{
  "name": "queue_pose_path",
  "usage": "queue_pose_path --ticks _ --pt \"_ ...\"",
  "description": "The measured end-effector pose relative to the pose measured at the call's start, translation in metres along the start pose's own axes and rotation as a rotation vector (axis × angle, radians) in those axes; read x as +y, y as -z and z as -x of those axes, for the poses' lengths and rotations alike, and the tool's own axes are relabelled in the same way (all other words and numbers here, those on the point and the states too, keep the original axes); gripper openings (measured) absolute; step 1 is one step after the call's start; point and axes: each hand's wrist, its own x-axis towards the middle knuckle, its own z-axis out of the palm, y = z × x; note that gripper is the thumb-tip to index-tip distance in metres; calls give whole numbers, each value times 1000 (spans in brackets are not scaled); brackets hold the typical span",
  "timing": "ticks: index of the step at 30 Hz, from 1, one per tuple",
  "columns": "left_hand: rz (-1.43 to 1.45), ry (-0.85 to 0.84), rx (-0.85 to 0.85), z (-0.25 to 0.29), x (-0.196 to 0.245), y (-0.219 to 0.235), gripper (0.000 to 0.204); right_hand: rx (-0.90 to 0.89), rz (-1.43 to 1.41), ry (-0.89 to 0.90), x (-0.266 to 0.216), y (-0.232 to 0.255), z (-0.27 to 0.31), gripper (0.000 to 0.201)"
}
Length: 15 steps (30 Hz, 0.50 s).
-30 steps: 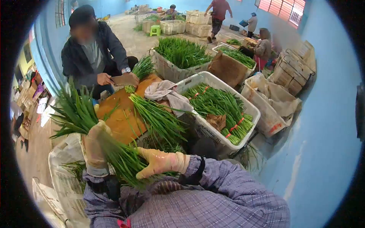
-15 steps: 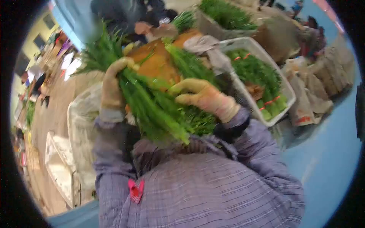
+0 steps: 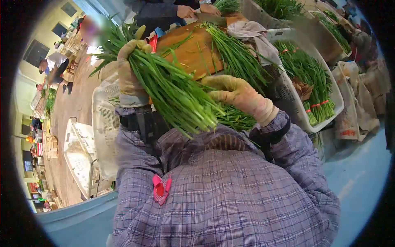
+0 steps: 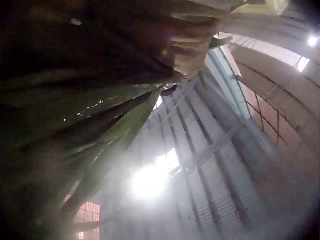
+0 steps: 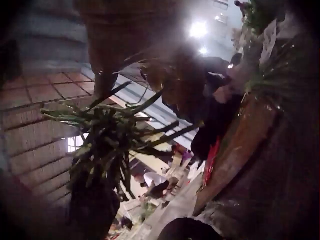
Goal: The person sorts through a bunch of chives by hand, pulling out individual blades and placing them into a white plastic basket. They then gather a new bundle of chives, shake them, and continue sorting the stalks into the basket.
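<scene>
A loose bunch of garlic chives [image 3: 177, 90] slants across the front of the body in the head view, leaf tips up left, pale stem ends down right. My gloved left hand [image 3: 131, 74] grips it near the leafy end. By the stem ends is my gloved right hand [image 3: 245, 98], its thumb and fingers spread apart and slightly bent. In the right wrist view the stem ends [image 5: 107, 135] fan out just below the fingers. Dark leaves [image 4: 120, 125] fill much of the left wrist view. More chives [image 3: 238, 57] lie across an orange-brown board [image 3: 207, 64].
Across the board, another person's hands [image 3: 187, 12] hold a cleaver [image 3: 212, 18]. A grey cloth [image 3: 251, 33] hangs over the board's right side. To the right, a white crate [image 3: 338, 103] holds bundles tied with red bands. Another crate [image 3: 105, 123] stands at left.
The head view has tilted down and turned left. The chives have swung out in front of the body, still in my left hand. My right hand has moved from alongside the bunch to its stem ends.
</scene>
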Motion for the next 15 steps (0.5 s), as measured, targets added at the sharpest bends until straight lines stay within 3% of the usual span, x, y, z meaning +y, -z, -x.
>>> queue_pose_path --ticks 2,4,5,6,8,10,12,15 --pt "7 30 -1 2 4 -2 20 49 29 19 -1 -2 3 40" --pt "121 31 -136 13 7 -12 15 126 81 -149 -14 -1 10 31" --pt "39 -84 -140 19 3 -22 17 134 19 -131 -12 -1 10 29" --pt "32 -82 -139 18 5 -21 17 132 13 -129 -14 -1 11 29" --pt "233 5 -327 15 7 -18 17 168 14 -98 -18 -2 14 31" --pt "179 -84 -275 15 5 -17 20 165 29 -58 -17 5 20 34" --pt "224 -162 -263 20 8 -27 22 135 -141 -159 -18 5 25 41" --pt "178 -189 -371 17 10 -27 24 193 -69 -181 -19 -16 32 44"
